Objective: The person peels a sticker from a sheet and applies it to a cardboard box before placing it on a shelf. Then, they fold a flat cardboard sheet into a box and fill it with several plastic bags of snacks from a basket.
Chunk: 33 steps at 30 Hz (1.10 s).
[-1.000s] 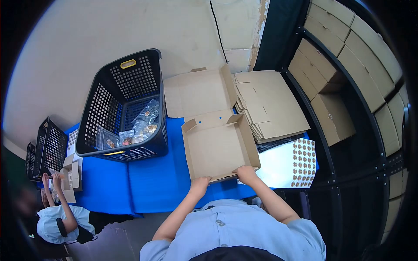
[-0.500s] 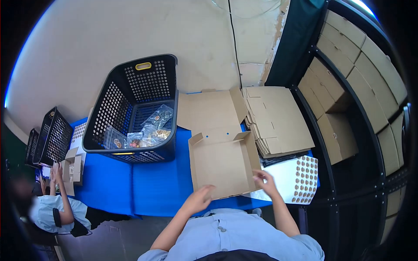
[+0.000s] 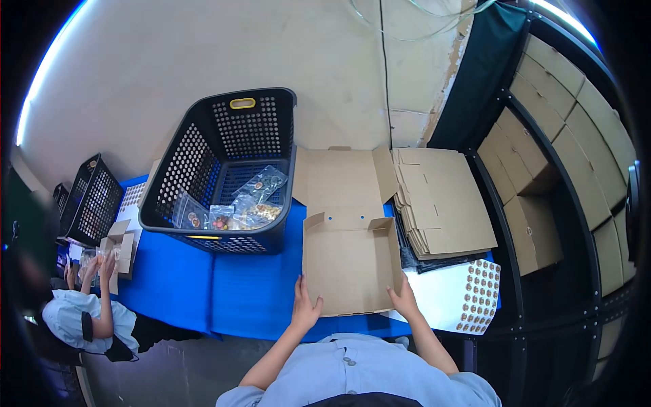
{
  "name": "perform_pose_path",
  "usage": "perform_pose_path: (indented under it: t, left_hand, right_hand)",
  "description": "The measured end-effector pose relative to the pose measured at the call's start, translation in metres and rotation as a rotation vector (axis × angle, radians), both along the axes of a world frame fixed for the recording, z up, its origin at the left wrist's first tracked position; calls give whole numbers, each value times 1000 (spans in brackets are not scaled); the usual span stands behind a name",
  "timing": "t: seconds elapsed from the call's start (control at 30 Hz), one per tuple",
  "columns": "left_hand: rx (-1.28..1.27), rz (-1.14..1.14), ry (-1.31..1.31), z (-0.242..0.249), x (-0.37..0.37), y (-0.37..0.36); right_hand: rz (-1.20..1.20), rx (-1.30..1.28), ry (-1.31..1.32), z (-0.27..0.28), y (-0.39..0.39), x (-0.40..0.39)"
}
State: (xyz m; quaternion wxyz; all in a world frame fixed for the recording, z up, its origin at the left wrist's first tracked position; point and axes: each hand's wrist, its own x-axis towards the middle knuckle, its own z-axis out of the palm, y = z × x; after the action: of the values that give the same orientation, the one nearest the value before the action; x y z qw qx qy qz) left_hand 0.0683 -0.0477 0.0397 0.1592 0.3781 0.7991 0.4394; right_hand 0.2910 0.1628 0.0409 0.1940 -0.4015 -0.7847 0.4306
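A blue-covered bench (image 3: 247,292) carries a black basket (image 3: 264,241) and, right of it, an open cardboard box (image 3: 351,271) (lid (image 3: 344,178) laid back). The left hand (image 3: 306,311) and right hand (image 3: 405,302), half-curled, hold its opposite sides near the front, thumbs inside.

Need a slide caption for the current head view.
Left hand and right hand at opposite sides of an open, empty cardboard box, between a dark basket and stacked flat cardboard.

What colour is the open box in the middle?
The open box is plain brown, seen in the head view.
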Motion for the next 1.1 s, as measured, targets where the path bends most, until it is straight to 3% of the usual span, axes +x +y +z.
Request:
perform_pose_path:
  t: [0.03,0.1,0.13,0.2,0.27,0.33,0.4,0.47,0.57,0.73,0.9,1.1]
  left_hand:
    - [2,14,0,16,1,0]
    - [-65,-16,515,52,-3,0]
    - [-65,1,518,64,-12,3]
    - [217,107,862,88,-38,7]
    - [382,240,977,128,-70,10]
    - [403,323,960,176,-97,15]
    - [432,403,945,195,-111,7]
    - [16,209,850,202,-122,0]
    - [70,269,746,190,-105,-8]
    - [27,314,812,154,-72,-48]
    - [55,337,774,139,-51,-68]
    - [35,329,736,126,-38,-79]
  right_hand:
    - [11,-7,-5,2,4,1]
    - [50,77,-26,6,5,-3]
    - [-33,203,-73,16,2,-5]
    - [-154,401,-96,29,0,-14]
    - [-155,526,-52,46,0,-25]
    - [-192,687,62,64,-2,-41]
    - [-171,713,92,78,-3,-57]
    - [-154,746,126,91,-2,-72]
    - [-114,741,176,108,-3,-93]
    - [19,778,340,138,-1,-130]
    - [185,910,456,204,-22,-188]
    - [624,924,769,263,-53,-299]
